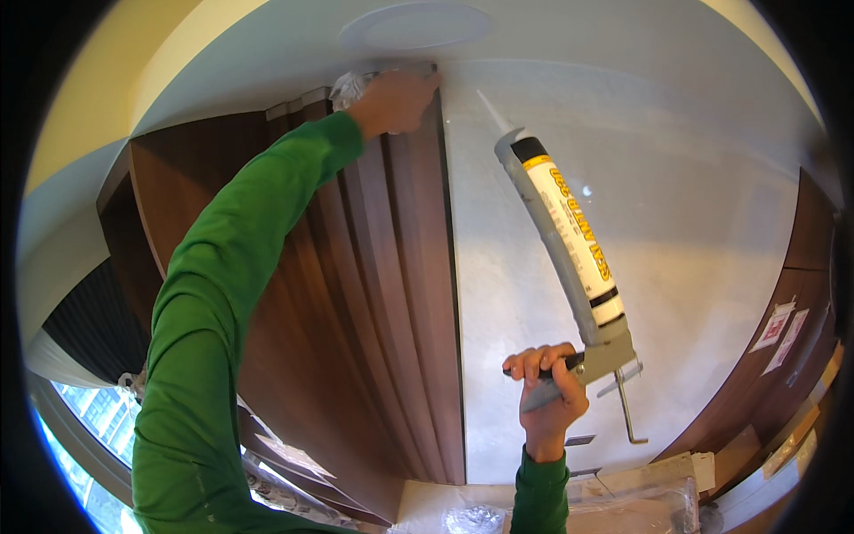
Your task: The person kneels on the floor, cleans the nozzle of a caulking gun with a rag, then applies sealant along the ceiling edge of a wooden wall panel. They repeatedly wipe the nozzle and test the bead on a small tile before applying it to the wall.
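My right hand (551, 383) is closed round the handle and trigger of a grey caulking gun (614, 351). It holds a white sealant cartridge (574, 227) with a black band and yellow lettering. The pale nozzle (494, 111) points up and left, apart from the wall. My left hand (396, 100) is raised to the ceiling line, at the top right corner of the brown ribbed panel (356, 258). Its fingers are closed, and crumpled white tissue or cloth (347, 89) sticks out on its left side. The fingertips, near a small grey edge, are partly hidden.
A pale smooth wall (623, 383) meets the panel along a dark vertical joint. Above is the ceiling with a round white fixture (415, 25). Plastic-wrapped items (632, 512) lie below. Dark wood panels (774, 338) with taped papers stand right; a window (93, 418) is at lower left.
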Demonstrator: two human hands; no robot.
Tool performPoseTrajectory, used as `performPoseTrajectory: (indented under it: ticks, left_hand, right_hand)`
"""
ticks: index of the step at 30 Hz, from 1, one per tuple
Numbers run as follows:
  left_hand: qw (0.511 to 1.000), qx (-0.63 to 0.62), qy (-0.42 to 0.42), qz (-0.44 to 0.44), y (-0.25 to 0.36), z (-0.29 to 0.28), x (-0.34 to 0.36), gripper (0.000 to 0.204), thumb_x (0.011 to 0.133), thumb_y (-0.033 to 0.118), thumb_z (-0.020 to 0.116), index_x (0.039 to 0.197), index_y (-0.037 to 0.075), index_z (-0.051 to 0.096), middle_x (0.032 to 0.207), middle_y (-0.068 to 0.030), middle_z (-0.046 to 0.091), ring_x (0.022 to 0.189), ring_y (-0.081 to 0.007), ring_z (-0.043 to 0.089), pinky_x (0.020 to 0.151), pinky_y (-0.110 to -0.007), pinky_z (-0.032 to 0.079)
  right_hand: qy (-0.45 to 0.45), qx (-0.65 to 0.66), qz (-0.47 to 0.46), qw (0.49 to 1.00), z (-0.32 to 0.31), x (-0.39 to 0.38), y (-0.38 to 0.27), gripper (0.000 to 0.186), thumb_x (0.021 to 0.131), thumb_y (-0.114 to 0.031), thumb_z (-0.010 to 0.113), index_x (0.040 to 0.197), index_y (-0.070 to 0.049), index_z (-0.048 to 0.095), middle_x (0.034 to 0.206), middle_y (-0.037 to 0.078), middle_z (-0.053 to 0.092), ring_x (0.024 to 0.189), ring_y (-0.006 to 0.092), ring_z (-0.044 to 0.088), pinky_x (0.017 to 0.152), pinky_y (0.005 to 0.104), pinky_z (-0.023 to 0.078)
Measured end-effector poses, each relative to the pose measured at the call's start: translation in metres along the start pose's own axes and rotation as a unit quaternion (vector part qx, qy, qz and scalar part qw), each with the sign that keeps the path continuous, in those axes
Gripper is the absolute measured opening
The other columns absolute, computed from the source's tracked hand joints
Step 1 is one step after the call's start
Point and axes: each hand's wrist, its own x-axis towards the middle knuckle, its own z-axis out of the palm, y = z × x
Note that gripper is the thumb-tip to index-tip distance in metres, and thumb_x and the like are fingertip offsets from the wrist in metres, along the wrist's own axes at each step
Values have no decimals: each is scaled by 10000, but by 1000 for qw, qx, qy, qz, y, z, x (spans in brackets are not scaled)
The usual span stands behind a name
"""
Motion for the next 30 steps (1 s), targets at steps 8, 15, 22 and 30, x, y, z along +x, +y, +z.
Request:
performPoseTrajectory:
  ticks: [8, 15, 22, 30]
  left_hand:
    - [995, -79, -33, -41, 42, -6, -89, 1020, 693, 217, 676, 1540, -84, 193, 736, -211, 666, 749, -396, 669, 687, -467, 555]
    - [990, -136, 11, 24, 53, -9, -101, 1039, 652, 227, 686, 1512, -117, 214, 727, -215, 668, 729, -419, 660, 661, -474, 546]
    - [988, -152, -26, 7, 66, -32, -103, 1063, 629, 221, 688, 1496, -154, 201, 730, -215, 666, 722, -409, 665, 644, -464, 538]
    - [990, -143, -18, 11, 71, -37, -105, 1086, 621, 238, 698, 1473, -200, 189, 730, -206, 675, 726, -392, 674, 653, -440, 550]
  right_hand:
    - [-35, 11, 9, 999, -19, 6, 1, 163, 966, -185, 524, 890, -42, 520, 714, 109, 538, 698, 259, 561, 760, 479, 498]
    - [-51, 86, 35, 994, -27, 11, 10, 173, 964, -204, 518, 868, -61, 524, 706, 107, 536, 693, 270, 559, 767, 495, 498]
    - [-39, 118, 51, 991, -19, 6, 10, 180, 950, -219, 517, 853, -68, 527, 708, 95, 526, 706, 274, 558, 788, 507, 492]
    - [-40, 140, 59, 988, -17, 7, 12, 194, 956, -237, 529, 853, -73, 547, 718, 86, 540, 714, 273, 569, 797, 504, 492]
